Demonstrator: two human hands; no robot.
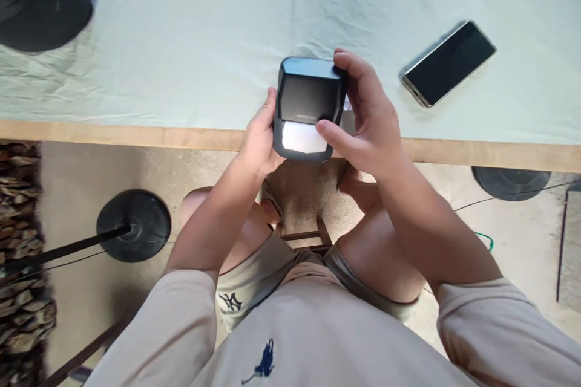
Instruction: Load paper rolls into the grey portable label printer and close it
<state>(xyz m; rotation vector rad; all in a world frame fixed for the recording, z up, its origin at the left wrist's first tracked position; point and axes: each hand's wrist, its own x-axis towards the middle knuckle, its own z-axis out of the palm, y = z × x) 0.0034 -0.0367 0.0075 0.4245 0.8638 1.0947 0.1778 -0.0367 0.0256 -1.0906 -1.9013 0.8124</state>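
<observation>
A black box-like case (pixel 308 94) with rounded corners is held up over the near edge of the table. Faint lettering runs across its dark face, too small to read, and a white panel (pixel 303 137) shows at the end nearest me. My left hand (pixel 260 140) is closed around the case's left side, its fingers mostly hidden underneath. On the right side, my right hand (pixel 376 118) grips it too, with the index finger at the far corner and the thumb by the white panel. Something small and pale shows partly behind the case near the right palm.
To the right on the light cloth (pixel 181 60) lies a smartphone (pixel 449 64), screen dark. A dark cap-like object (pixel 49 6) sits at the far left. Below the table's wooden edge (pixel 113 133) are round black stand bases (pixel 149 224) on the floor, cables, and stacked firewood (pixel 20 242).
</observation>
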